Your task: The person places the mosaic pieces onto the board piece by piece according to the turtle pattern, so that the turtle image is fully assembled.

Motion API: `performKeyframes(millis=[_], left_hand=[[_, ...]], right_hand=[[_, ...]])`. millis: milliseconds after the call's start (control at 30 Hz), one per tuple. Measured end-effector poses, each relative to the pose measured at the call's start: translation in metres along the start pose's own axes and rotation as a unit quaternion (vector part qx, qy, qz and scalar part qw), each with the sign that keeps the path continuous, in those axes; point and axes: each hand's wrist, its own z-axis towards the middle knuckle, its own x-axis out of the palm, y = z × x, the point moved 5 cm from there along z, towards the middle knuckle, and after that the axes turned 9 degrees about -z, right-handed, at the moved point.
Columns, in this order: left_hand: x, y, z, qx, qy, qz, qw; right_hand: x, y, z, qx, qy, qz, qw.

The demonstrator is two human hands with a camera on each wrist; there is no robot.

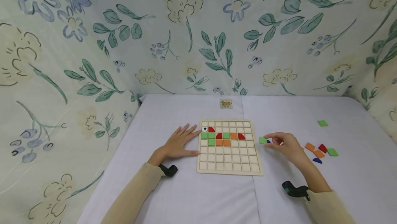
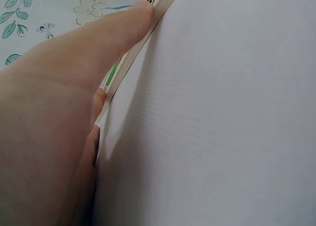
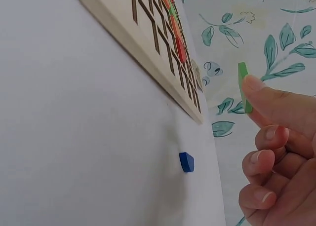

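A wooden grid board (image 1: pixel 229 165) lies on the white table, with green, orange and red tiles and an eye tile (image 1: pixel 204 129) set in its upper rows. Fingers spread, my left hand (image 1: pixel 177 144) rests flat on the cloth and touches the board's left edge with its fingertips. My right hand (image 1: pixel 286 146) pinches a green square tile (image 3: pixel 243 88) between thumb and forefinger, raised just right of the board. Below that hand a blue quarter-round tile (image 3: pixel 186 162) lies on the cloth; in the head view the fingers partly cover it.
Right of my right hand lie loose tiles: orange ones (image 1: pixel 310 146), a red one (image 1: pixel 322 148), a green one (image 1: pixel 333 152) and a blue one (image 1: pixel 317 161). Another green tile (image 1: pixel 322 123) lies farther back. A small patterned card (image 1: pixel 226 103) sits behind the board.
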Motion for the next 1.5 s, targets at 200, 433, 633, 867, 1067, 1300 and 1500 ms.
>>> performKeyframes(millis=[200,433,633,867,1067,1300,1500], left_hand=[[0.003,0.002,-0.001,-0.003,0.0,0.003,1.0],[0.002,0.002,0.0,-0.001,0.0,-0.001,1.0],[0.002,0.001,0.001,0.001,-0.001,-0.003,1.0],[0.003,0.003,0.001,0.009,-0.009,0.001,0.9999],[0.002,0.003,0.001,0.011,-0.011,0.0,0.9999],[0.002,0.003,0.001,-0.001,-0.001,0.008,1.0],[0.0,0.001,0.001,-0.001,0.0,0.003,1.0]], right_hand=[[0.015,0.016,0.007,-0.014,0.024,0.021,0.9994],[0.036,0.03,0.016,-0.015,0.056,0.049,0.9971],[0.049,0.037,0.02,0.0,0.068,0.053,0.9963],[0.06,0.042,0.022,-0.003,0.079,0.074,0.9941],[0.069,0.045,0.024,-0.007,0.093,0.079,0.9925],[0.072,0.046,0.026,0.001,0.095,0.08,0.9922],[0.074,0.045,0.029,-0.002,0.094,0.065,0.9935]])
